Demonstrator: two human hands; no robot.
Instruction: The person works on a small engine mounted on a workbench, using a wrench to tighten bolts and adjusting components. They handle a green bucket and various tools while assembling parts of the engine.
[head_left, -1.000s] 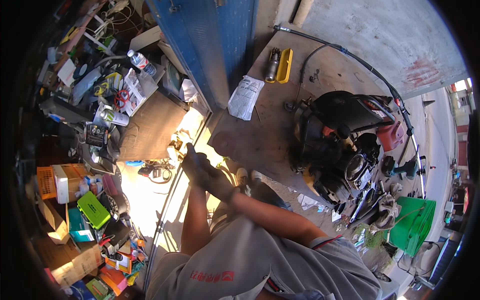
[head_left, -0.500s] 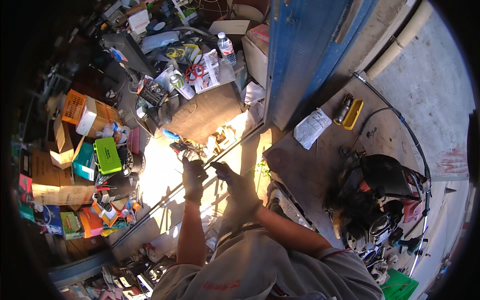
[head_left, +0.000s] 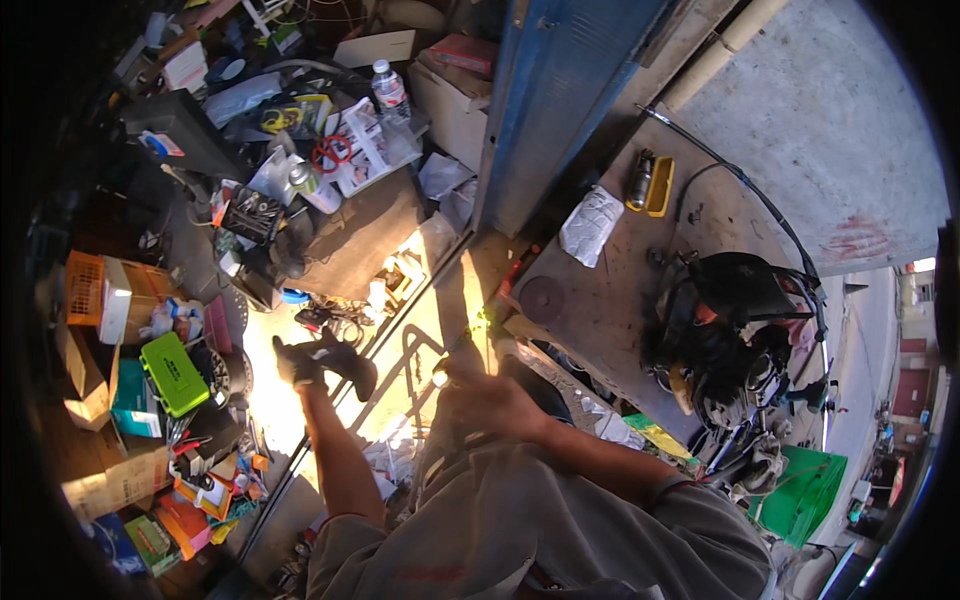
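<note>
Fingers of the dark-gloved left hand (head_left: 300, 363) look clenched on a limp dark glove (head_left: 352, 374), above the sunlit floor (head_left: 266, 400). The bare right hand (head_left: 490, 405) is blurred; whether its fingers grasp anything, I cannot tell. A silver packet (head_left: 592, 226) lies near the left edge of the table (head_left: 600, 300), an open yellow case (head_left: 660, 187) near its far edge.

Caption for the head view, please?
Dark-gloved left hand and blurred, bare right hand apart, between a green case and a brown worktable.
</note>
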